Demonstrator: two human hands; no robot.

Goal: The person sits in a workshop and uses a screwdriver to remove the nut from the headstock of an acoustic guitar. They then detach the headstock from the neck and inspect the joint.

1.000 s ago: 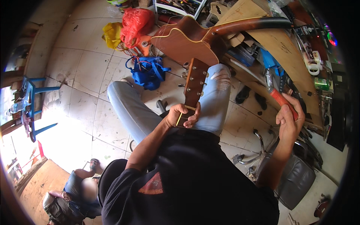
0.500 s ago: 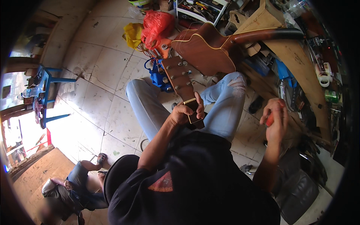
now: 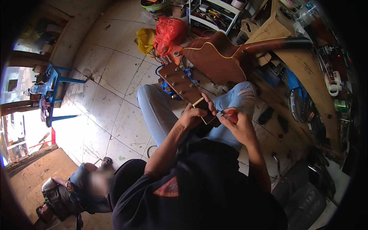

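My left hand [image 3: 191,117] is wrapped round a wooden guitar neck, just below the pale strip across it. The neck's headstock [image 3: 174,78] has several metal tuners and leans up toward the left, above my jean-clad knees. Just right of my left hand, my right hand [image 3: 241,130] grips a red-handled tool [image 3: 232,114], its thumb pointed at the neck's dark fingerboard [image 3: 209,119]. The tool's tip is too small to make out clearly, so I cannot tell whether it touches the neck.
Behind lie a brown guitar [image 3: 214,57], red plastic bag [image 3: 168,32], yellow bag [image 3: 145,40] and tool rack [image 3: 212,19]. Cluttered wooden boards [image 3: 299,73] run along the right above a grey chair [image 3: 303,191]. At left are a blue stool [image 3: 57,80] and another person [image 3: 65,195] seated low.
My right hand has swung in from the far right with the red-handled tool, to beside my left hand. The headstock has tipped from near upright toward the left. The view has shifted somewhat.
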